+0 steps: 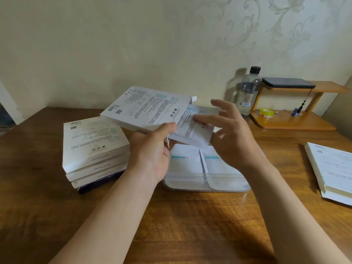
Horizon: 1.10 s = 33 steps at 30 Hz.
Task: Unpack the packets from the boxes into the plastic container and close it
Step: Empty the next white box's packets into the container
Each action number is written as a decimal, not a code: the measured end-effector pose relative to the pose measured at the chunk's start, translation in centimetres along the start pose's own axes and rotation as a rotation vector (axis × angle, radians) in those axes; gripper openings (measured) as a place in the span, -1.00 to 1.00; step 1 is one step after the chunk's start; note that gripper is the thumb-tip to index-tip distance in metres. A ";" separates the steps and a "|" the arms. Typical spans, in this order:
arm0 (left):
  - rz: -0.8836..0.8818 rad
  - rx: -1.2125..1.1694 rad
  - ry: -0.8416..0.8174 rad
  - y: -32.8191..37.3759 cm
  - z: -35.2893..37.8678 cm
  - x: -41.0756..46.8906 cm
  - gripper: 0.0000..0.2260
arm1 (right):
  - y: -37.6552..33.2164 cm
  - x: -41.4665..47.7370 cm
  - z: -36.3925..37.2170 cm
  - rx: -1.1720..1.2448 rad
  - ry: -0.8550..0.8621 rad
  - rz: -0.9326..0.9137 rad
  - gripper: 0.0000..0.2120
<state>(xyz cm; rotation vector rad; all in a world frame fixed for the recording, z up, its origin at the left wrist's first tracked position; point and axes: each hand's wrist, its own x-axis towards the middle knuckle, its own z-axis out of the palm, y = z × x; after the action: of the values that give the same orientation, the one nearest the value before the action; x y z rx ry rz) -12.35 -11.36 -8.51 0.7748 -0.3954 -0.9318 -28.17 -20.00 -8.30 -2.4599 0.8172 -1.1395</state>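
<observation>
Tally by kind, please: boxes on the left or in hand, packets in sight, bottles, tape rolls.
White cardboard boxes: 4, three stacked and one held box in the left hand
White packets: 3, one leaving the held box, two in the clear plastic container
Clear black-capped bottle: 1
Yellow tape roll: 1
Total: 9

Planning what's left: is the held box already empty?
No, packets stick out of the open end of the box, where the right hand pinches them.
</observation>
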 end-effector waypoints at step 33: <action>0.071 -0.116 0.001 -0.1 -1.0 1.1 -0.41 | 1.2 3.2 1.6 -0.314 -0.505 0.342 -0.38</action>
<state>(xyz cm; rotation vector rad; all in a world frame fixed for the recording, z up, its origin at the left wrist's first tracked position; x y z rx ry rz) -11.19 -11.85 -9.26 0.6510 -0.3626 -0.8803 -25.70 -22.87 -7.99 -2.5355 1.2511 -0.2652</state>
